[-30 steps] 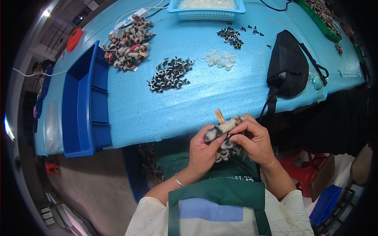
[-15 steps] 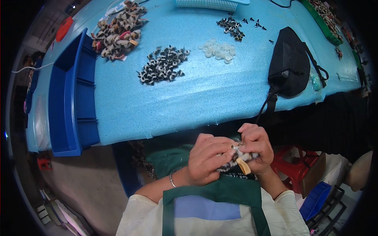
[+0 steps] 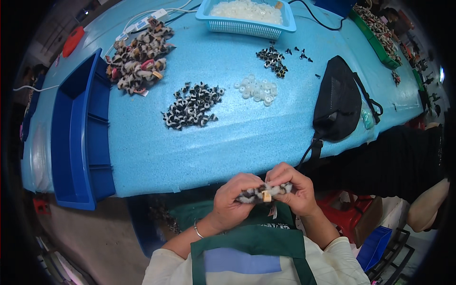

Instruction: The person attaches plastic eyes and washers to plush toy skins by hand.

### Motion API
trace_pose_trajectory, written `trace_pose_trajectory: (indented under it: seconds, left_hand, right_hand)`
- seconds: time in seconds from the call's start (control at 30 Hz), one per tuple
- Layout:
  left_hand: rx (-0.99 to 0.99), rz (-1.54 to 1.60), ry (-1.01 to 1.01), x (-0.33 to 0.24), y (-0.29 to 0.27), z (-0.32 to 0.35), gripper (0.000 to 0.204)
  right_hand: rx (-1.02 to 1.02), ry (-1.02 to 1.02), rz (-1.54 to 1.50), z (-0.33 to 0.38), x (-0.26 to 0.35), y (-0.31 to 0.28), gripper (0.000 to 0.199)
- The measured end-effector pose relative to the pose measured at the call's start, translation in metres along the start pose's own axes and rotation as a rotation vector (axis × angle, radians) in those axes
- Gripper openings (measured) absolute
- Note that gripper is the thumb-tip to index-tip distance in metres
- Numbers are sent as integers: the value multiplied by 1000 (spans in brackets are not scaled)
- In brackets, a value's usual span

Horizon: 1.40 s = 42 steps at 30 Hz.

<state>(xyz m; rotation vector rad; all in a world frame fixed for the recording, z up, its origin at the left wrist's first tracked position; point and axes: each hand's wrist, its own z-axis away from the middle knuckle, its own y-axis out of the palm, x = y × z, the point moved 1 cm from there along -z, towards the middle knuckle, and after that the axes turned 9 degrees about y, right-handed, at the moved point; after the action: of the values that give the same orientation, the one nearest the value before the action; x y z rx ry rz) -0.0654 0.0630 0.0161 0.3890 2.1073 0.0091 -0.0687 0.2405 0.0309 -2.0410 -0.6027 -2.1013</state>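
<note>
Just off the table's near edge, a small spotted furry plush piece (image 3: 251, 195) with a tan tab is stretched between my two hands. My left hand (image 3: 232, 198) is closed round its left end, with a bracelet on that wrist. At the right end my right hand (image 3: 295, 191) pinches the fur, thumb and fingers together. A small white label hangs below the piece. On the table ahead lie a heap of black-and-white stemmed plastic pieces (image 3: 192, 106), a patch of whitish plastic washers (image 3: 258, 90) and a cluster of dark stemmed pieces (image 3: 272, 61).
A pile of spotted plush pieces (image 3: 139, 61) lies far left beside a blue bin (image 3: 71, 142). A light-blue basket (image 3: 242, 29) of whitish pieces stands at the back. To the right are a black bag (image 3: 336, 102), a green tray (image 3: 377, 45) and a red stool (image 3: 339, 216).
The view has tilted up, showing more of the basket. My hands have drawn somewhat apart, and the plush piece now stretches level between them, its tan tab turned to the front.
</note>
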Motion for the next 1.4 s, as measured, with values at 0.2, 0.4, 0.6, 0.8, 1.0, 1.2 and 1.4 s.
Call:
trace_pose_trajectory:
  seconds: [0.2, 0.4, 0.6, 0.8, 1.0, 1.2, 1.4]
  left_hand:
    - [66, -244, 12, 6, -15, -9, 44]
    - [150, -441, 167, 24, -23, -16, 46]
    - [232, -503, 233, 25, -20, -13, 43]
    - [214, -427, 238, 24, -26, -11, 47]
    - [104, -237, 106, 9, -24, -5, 50]
    - [99, -230, 95, 3, -20, 1, 36]
    - [99, -259, 59, -3, -16, 4, 33]
  right_hand:
    - [30, -115, 499, -33, 30, -15, 12]
    - [-533, -280, 1073, -134, 21, -70, 17]
    - [-436, -192, 1229, -158, 6, -91, 17]
    - [-551, -102, 826, -127, 42, -50, 18]
    - [-236, 40, 637, -48, 30, 9, 10]
    - [-178, 260, 280, -21, 24, 15, 11]
    - [-62, 187, 281, -11, 28, 12, 21]
